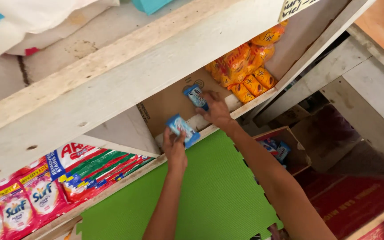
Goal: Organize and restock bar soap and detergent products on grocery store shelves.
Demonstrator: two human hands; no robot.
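Head view: both hands grip blue packets, left hand at the shelf edge; right hand beside orange packs.

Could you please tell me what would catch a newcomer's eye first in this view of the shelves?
Probably the two small blue packets at the middle: the left hand holds one blue packet at the shelf edge, and the right hand sets another blue packet on the wooden shelf. Bright orange packets are stacked at the right, pink sachets at lower left.
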